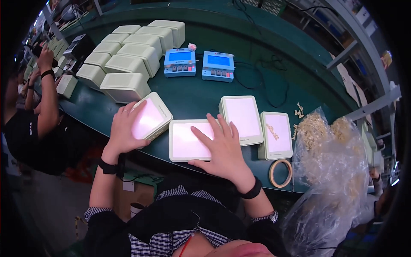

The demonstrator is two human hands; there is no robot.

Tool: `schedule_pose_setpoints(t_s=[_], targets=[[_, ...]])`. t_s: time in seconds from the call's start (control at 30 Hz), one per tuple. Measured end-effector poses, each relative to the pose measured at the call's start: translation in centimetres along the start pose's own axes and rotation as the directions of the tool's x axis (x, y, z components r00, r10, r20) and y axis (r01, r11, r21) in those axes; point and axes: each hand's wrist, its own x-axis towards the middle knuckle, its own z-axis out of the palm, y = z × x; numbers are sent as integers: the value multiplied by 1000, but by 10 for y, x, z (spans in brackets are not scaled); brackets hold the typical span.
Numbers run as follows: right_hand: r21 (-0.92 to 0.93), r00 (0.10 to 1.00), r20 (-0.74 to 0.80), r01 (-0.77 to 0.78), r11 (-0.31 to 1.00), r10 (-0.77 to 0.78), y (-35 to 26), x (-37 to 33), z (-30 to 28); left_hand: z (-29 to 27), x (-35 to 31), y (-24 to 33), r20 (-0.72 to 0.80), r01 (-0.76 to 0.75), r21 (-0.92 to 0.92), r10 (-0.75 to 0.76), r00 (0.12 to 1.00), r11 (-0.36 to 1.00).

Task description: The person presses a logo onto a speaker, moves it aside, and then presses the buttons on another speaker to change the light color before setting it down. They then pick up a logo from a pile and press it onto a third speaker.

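My left hand [122, 130] grips the left edge of a tilted cream box with a glowing pinkish-white panel [152, 118], thumb and fingers spread around its corner. Fingers spread wide, my right hand [224, 154] rests over a second glowing box [184, 141], which lies flat at the table's near edge. Its fingertips reach toward a third lit box [242, 113] just behind. Farther right, a fourth lit box [278, 143] carries a few small beige pieces [272, 132] on its panel.
Stacked cream boxes [130, 64] stand at the back left. Two blue devices with screens [180, 62] sit behind the lit boxes, with black cables [261, 73] beside them. At right are a tape roll [281, 173] and clear bags of beige pieces [314, 130]. Another person [36, 124] works at far left.
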Motion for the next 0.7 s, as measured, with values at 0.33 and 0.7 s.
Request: schedule_pose_setpoints(t_s=[0.33, 0.7], targets=[[-217, 863, -209, -499, 839, 460, 53, 0, 0, -18, 10, -19, 193, -243, -112, 261, 946, 964], [-5, 904, -311, -310, 951, 293, 59, 11, -22, -25, -2, 5, 145, -202, 28, 196, 970, 979]])
